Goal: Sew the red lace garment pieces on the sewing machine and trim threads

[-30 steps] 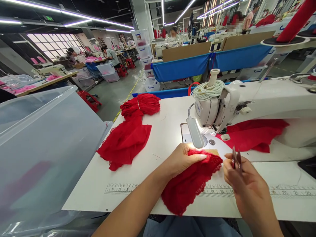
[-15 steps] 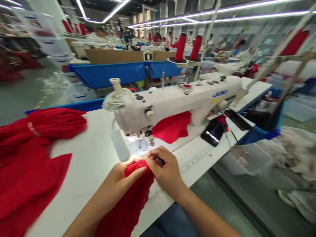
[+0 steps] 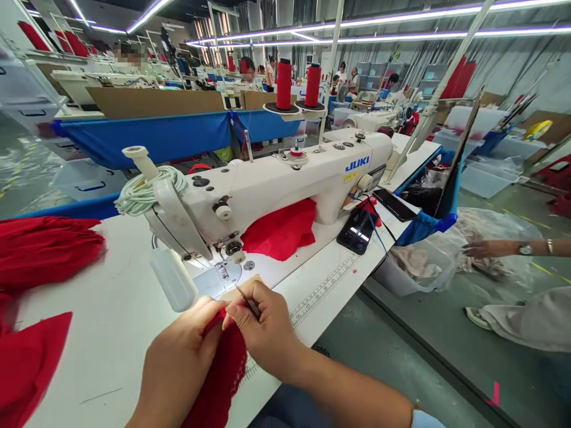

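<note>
My left hand (image 3: 182, 351) is closed on a piece of red fabric (image 3: 218, 380) with a scalloped, lacy edge, which hangs down over the table's front edge. Fingers curled, my right hand (image 3: 263, 327) grips a slim dark pointed tool (image 3: 252, 307); its exact kind is hard to make out. The right thumb and fingertips meet the fabric close to the left fingers. Both hands are just in front of the needle area of a white sewing machine (image 3: 276, 184). Another red cloth piece (image 3: 285, 229) lies under the machine's arm.
Gathered red fabric (image 3: 44, 249) lies at the left of the white table (image 3: 120, 333). A black phone (image 3: 357, 229) rests right of the machine, beside a second dark phone (image 3: 395, 204). Red thread cones (image 3: 284, 86) stand behind. At right, another person's hand (image 3: 486, 248) reaches over bagged cloth.
The view has turned right, so the machine and table appear further left. Another person's arm has come into view at right. My hands still hold the red fabric and the tool.
</note>
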Available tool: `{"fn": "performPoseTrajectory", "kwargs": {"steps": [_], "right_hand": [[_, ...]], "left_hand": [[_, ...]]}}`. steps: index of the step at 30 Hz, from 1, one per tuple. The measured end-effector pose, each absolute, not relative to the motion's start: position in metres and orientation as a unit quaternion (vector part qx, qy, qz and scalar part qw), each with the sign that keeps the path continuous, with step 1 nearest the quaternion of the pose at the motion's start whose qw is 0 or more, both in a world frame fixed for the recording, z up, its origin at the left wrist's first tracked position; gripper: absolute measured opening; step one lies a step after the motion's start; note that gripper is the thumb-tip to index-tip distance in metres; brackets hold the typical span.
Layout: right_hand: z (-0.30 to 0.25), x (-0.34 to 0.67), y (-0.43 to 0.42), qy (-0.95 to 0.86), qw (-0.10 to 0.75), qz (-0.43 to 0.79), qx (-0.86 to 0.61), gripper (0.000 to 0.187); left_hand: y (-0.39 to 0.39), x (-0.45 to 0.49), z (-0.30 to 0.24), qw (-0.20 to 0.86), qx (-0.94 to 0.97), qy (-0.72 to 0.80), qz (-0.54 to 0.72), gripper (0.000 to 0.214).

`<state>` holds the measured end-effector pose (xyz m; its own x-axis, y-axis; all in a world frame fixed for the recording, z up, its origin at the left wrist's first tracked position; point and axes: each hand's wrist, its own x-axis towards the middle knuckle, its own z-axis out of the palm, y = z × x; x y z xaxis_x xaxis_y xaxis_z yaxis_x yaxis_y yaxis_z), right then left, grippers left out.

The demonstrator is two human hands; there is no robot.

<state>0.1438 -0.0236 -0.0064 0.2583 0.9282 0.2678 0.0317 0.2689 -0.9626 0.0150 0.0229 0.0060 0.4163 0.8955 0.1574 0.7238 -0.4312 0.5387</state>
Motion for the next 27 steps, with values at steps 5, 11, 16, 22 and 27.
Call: {"fn": "performPoseTrajectory", "kwargs": {"steps": [5,11,16,22,27], "right_hand": [[-0.003,0.149,-0.027,-0.427,0.614,0.469,-0.470,0.021],[-0.005,0.153,-0.038,-0.418,0.645,0.451,-0.453,0.013],[-0.016,0.165,-0.044,-0.449,0.632,0.371,-0.511,0.022],[-0.008,0.159,-0.048,-0.502,0.592,0.247,-0.580,0.014],[0.002,0.146,-0.049,-0.528,0.586,0.237,-0.567,0.018]], "left_hand": [[0.022,0.015,0.003,0.151,0.819,0.522,0.182,0.027],[0.020,0.017,0.008,0.358,0.718,0.522,0.289,0.026],[0.020,0.013,0.010,0.506,0.599,0.530,0.322,0.040],[0.017,0.012,0.010,0.508,0.592,0.533,0.327,0.042],[0.016,0.012,0.009,0.455,0.628,0.543,0.322,0.047]]}}
